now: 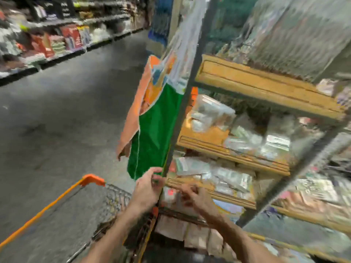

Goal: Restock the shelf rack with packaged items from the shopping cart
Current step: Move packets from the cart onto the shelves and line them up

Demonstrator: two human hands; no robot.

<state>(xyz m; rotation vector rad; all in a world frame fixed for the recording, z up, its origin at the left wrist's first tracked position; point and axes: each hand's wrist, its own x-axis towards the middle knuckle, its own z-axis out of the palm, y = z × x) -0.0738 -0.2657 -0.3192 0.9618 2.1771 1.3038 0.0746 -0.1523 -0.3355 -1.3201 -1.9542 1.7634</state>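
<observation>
**Q:** Report hand status, nearest item first.

**A:** Above the shopping cart [93, 179], my left hand [147, 188] pinches the bottom edge of the green-and-orange bag [152, 130]. My right hand [195, 196] has its fingers curled at the lower board of the shelf rack [247, 80]. Blur hides whether it holds anything.

**Q:** Item locations?

**A:** The bag hangs upright against the rack's corner post. Clear packs [233, 177] lie on the boards beyond.

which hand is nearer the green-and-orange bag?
Left. The left hand grips the bottom corner of the green-and-orange bag. The right hand is further right, past the rack post, at a shelf edge.
</observation>
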